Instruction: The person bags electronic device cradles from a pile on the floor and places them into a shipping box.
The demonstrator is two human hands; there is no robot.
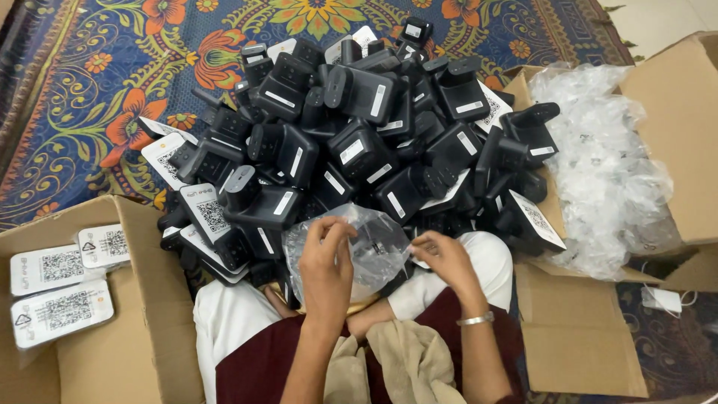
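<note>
Where the person sits cross-legged on the patterned carpet (97, 90), the stock lies as follows.

Item, in hand: one clear plastic bag (374, 243) with a black device (381, 258) showing dark through the film, held over the lap just in front of the pile. The left hand (325, 262) has its fingers curled closed on the bag's left edge. The right hand (443, 258) pinches the right edge between thumb and fingertips, otherwise loosely open.

Handling, as I judge it: the film is thin, soft and slippery, and crumples readily; it is best taken at the open edge, pinched on both sides. The device looks like rigid moulded plastic, light enough for one hand, and should be gripped by its blocky body rather than any projecting arm.

Item, bulk: a heap of black devices (359, 127), many bearing white labels, spread on the carpet from the knees outward.

Item, left: an open carton (142, 322) holding flat white packs (63, 310), stacked face up.

Item, right: a second open carton (673, 127) filled with loose clear bags (606, 157), some spilling over the flap.

Item, small: a white object with a cord (662, 299) on the carpet by that carton; its kind I cannot tell.
</note>
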